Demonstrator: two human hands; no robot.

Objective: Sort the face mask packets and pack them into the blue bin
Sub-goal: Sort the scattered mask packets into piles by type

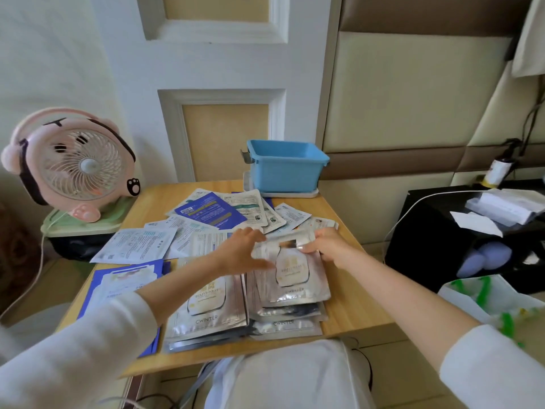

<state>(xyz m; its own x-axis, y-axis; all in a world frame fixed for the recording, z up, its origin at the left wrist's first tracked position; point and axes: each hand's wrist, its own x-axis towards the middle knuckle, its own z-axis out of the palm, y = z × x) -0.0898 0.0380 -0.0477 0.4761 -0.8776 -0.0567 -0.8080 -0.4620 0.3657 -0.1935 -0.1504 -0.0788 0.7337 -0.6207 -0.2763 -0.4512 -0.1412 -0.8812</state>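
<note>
1. Two stacks of silver foil face mask packets (206, 314) lie on the wooden desk (354, 305), well short of the one blue plastic bin (286, 169).
2. The right hand (324, 246) pinches the top silver packet (295, 273), and the flat-fingered left hand (239, 252) steadies it. It is best to square the edges before release.
3. Over ten loose white and dark-blue packets (212, 211) lie just before the bin.

- Silver packets (206, 308) are stacked in two near piles.
- Blue and white packets (211, 212) are scattered flat behind them.
- The blue bin (286, 172) is set upright farthest back.
</note>
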